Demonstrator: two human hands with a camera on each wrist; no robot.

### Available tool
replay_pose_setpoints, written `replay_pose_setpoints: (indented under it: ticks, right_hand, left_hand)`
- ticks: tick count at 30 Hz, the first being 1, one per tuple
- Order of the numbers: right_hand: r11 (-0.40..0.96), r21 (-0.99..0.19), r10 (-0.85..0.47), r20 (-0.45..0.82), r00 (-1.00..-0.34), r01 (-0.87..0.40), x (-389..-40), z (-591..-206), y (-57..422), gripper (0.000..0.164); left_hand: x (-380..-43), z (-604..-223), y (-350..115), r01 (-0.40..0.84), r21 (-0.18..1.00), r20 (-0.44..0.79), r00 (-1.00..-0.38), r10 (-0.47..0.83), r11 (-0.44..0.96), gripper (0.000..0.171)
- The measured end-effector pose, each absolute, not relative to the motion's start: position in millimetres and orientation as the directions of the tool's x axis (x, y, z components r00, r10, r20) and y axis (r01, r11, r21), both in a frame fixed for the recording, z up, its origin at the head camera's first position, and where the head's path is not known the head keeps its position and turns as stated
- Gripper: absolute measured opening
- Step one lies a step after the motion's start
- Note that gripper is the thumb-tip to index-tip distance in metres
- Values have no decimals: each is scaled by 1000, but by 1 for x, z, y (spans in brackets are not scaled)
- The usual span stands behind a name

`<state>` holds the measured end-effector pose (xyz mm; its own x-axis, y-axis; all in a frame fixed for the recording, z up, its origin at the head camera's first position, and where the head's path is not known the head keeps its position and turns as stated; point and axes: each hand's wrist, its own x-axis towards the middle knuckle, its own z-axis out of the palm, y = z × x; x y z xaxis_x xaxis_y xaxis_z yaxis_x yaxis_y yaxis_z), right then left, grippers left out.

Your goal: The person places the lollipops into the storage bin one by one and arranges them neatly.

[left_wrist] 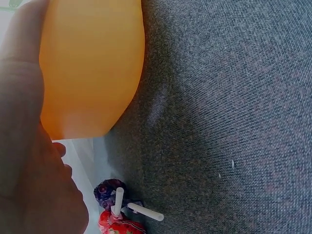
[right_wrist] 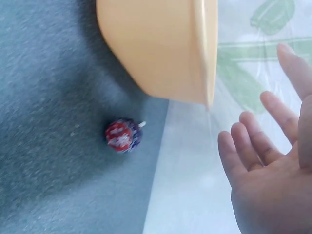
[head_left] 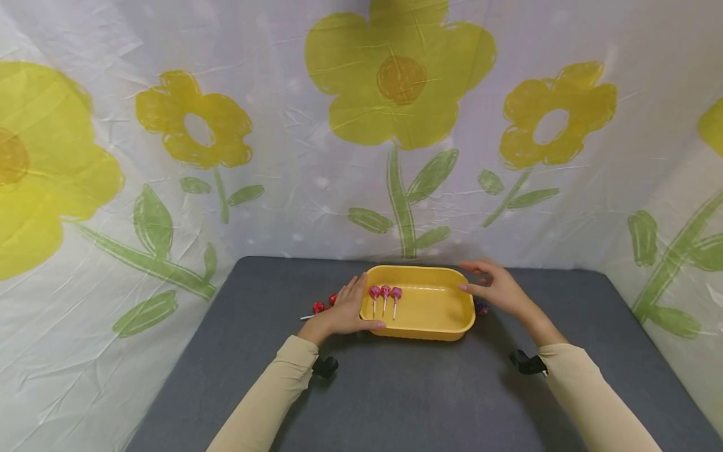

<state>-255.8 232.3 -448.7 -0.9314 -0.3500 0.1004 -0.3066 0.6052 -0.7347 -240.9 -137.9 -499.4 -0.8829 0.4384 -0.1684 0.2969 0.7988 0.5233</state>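
Observation:
A yellow plastic tray [head_left: 435, 333] sits at the far part of the table, with three pink-wrapped lollipops [head_left: 386, 291] side by side at its left. My left hand [head_left: 341, 314] grips the tray's left end, thumb at the front rim and fingers along the side. Beyond the right end, my right hand [head_left: 499, 289] hovers with fingers spread; the right wrist view shows it apart from the tray [right_wrist: 156, 48]. Red lollipops [head_left: 319, 307] lie left of the tray, partly hidden by the left hand. A purple-and-red lollipop [right_wrist: 122, 135] lies by the right end.
The dark grey table [head_left: 418, 395] ends at the back against a hanging cloth [head_left: 294, 188] printed with yellow flowers. A dark purple lollipop [left_wrist: 108, 193] lies beside a red one [left_wrist: 119, 225] near the left hand. Black straps [head_left: 528, 362] are at both wrists.

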Motion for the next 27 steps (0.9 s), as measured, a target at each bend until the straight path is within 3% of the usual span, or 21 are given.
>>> replay_pose_setpoints:
  ticks: [18, 27]
  right_hand:
    - [607, -747, -356, 50, -933, -271, -242, -466, 257, 74]
    - [619, -742, -338, 45, -940, -258, -238, -473, 265, 72]
  left_hand:
    - [-239, -500, -135, 286, 529, -161, -890, 426, 799, 126]
    - [-239, -497, -135, 280, 533, -185, -882, 433, 798, 127]
